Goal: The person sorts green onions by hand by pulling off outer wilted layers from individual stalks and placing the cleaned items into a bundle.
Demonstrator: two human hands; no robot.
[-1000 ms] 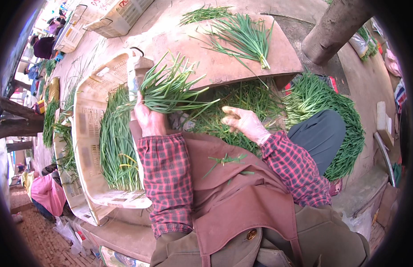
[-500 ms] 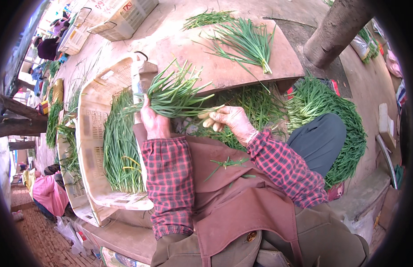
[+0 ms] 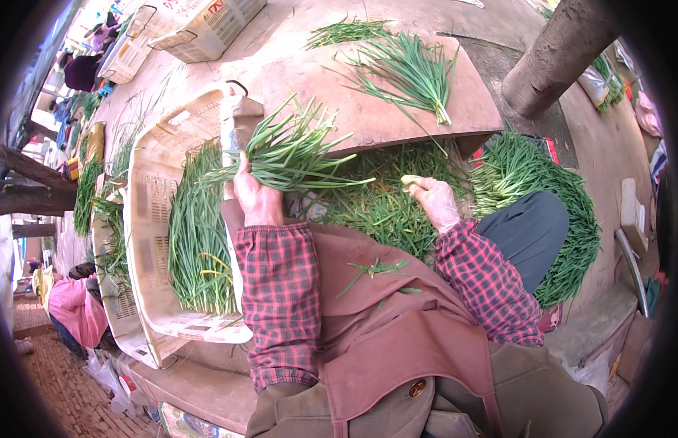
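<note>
A bunch of green chives (image 3: 291, 150) rests in my left hand (image 3: 256, 196), its cut ends pointing to the right. My right hand (image 3: 435, 202) is apart from the bunch, over the loose greens, its fingers pressed together. Pale yellowish material shows at its fingertips; whether anything is pinched there I cannot make out. Loose green and yellowish leaves (image 3: 383, 212) lie in a heap below my hands. Left of me, a white plastic crate (image 3: 151, 219) holds chives laid lengthwise (image 3: 197, 248). Small leaf scraps (image 3: 375, 270) lie on my brown apron (image 3: 419, 299).
A low board (image 3: 295, 80) ahead carries a sorted chive bunch (image 3: 419, 80) and a smaller pile (image 3: 346, 33). A large chive heap (image 3: 543, 212) lies by my right knee (image 3: 525, 233). A wooden post (image 3: 551, 66) rises at far right; other crates (image 3: 207, 33) stand at far left.
My right hand has moved right, away from the bunch's cut ends. My left hand still holds the chives in nearly the same place.
</note>
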